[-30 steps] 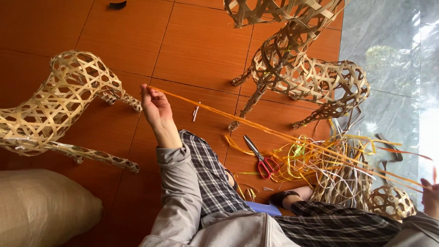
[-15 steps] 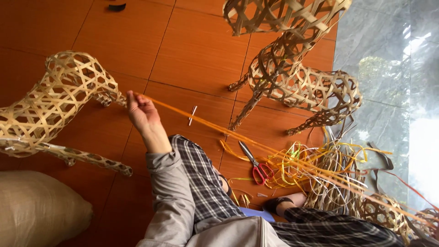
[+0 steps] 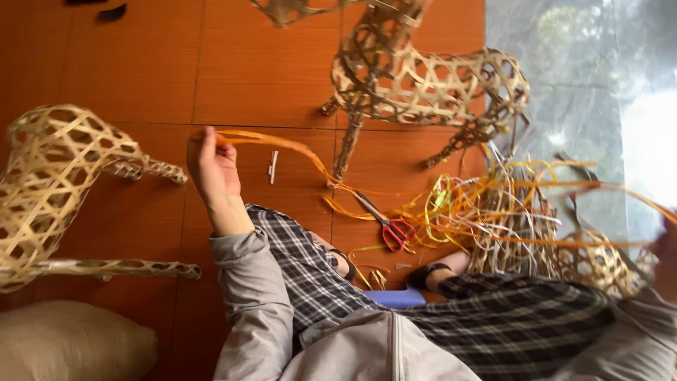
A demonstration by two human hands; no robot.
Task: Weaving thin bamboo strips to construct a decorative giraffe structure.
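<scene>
My left hand (image 3: 211, 169) is raised over the orange tiled floor (image 3: 268, 63), shut on one end of a long orange strip (image 3: 296, 147). The strip curves slackly down and runs right through a tangle of yellow and orange strips (image 3: 493, 204). My right hand (image 3: 666, 243) shows only as a blurred edge at the far right, where an orange strip arcs up to it. A small woven bamboo piece (image 3: 599, 261) lies over my plaid-trousered lap near that hand.
A woven bamboo animal figure (image 3: 56, 183) lies at the left and another (image 3: 423, 85) stands at the top. Red-handled scissors (image 3: 391, 229) and a small white piece (image 3: 273, 166) lie on the floor. A pale sack (image 3: 70, 346) sits bottom left.
My left hand has moved left and the strip, taut before, now hangs slack and curved. My right hand has slid nearly out of view at the right.
</scene>
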